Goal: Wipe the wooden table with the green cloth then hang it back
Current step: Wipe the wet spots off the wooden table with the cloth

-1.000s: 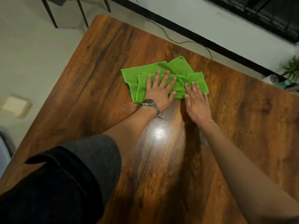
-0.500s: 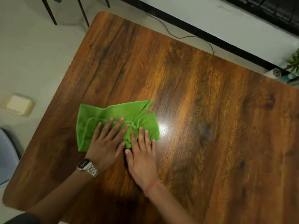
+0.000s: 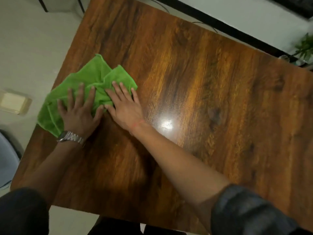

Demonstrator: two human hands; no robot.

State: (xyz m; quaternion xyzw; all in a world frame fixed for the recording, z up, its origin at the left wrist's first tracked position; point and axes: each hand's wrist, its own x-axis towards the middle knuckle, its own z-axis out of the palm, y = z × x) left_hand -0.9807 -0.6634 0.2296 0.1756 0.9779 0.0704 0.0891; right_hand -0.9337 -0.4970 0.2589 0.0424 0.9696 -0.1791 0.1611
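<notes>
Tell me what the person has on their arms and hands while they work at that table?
The left hand is bare, with a silver metal-link wristwatch at the wrist. The right hand is bare too, with a thin red thread band round the wrist. Both forearms are uncovered; dark short sleeves end near the elbows. No gloves or rings show.

I can read no text, label, brand or number anywhere in my head view. The silver metal wristwatch (image 3: pixel 71 137) on my left wrist shows only its band, its face turned from me and blurred. The cream square plate (image 3: pixel 14 102) on the floor bears no marking I can make out.
</notes>
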